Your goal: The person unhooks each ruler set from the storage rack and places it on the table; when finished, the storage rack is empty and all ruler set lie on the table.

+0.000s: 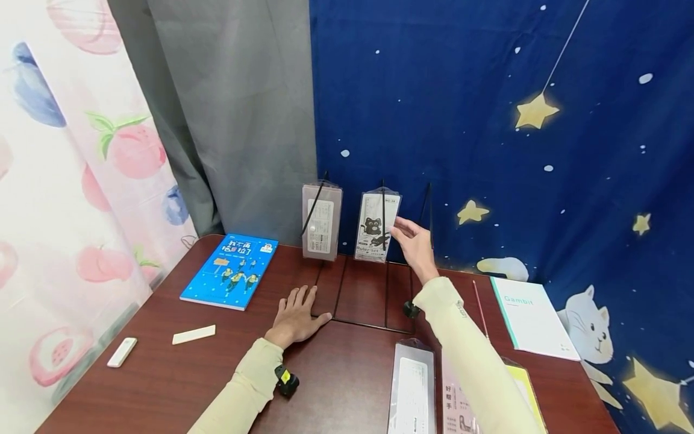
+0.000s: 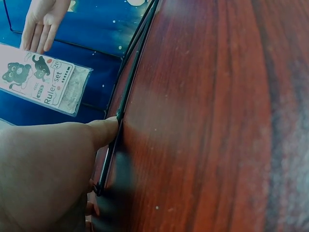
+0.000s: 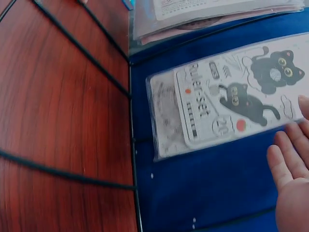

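A black wire display rack stands on the table, its base frame lying flat. On its middle hook hangs a clear-sleeved ruler set pack printed with black cats. My right hand pinches that pack's right edge, thumb over the front, the other fingers nearly straight; in the right wrist view the ruler set pack hangs tilted across the frame. A pinkish pack with a white label hangs on the left hook. My left hand lies spread at the rack's left base corner, its thumb touching the wire.
At the left lie a blue book, a white strip and a small white block. Nearer me are a labelled pack, a pink pack and a yellow one. A white notebook and a red pencil lie right.
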`<action>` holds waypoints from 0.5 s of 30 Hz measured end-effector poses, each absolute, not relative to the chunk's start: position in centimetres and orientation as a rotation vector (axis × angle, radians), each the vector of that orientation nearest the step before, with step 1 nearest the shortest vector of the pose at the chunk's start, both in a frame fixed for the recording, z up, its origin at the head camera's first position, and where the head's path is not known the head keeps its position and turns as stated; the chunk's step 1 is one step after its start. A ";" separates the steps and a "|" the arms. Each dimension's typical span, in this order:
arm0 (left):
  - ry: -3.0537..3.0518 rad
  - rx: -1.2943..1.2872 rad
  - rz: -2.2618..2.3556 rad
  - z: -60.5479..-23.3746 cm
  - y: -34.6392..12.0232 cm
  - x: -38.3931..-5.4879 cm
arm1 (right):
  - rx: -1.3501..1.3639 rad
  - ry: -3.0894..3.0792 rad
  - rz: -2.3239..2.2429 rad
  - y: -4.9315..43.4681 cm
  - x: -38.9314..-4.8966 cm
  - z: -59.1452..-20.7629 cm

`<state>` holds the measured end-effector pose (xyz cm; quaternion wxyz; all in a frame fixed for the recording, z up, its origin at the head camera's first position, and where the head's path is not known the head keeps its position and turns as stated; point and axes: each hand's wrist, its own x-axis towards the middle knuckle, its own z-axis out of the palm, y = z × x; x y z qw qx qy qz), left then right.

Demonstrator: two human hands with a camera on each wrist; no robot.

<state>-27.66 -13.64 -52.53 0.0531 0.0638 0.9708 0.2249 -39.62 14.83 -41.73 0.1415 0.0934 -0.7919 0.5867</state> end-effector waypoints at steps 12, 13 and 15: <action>2.966 0.202 0.670 -53.6 -13.7 -28.3 | 0.244 -2.204 1.671 13.5 -39.9 -41.1; 2.965 0.202 0.665 -53.6 -13.7 -28.3 | 0.251 -2.199 1.687 13.5 -39.9 -41.1; 2.966 0.202 0.660 -53.6 -13.8 -28.3 | 0.264 -2.192 1.706 13.5 -39.8 -41.1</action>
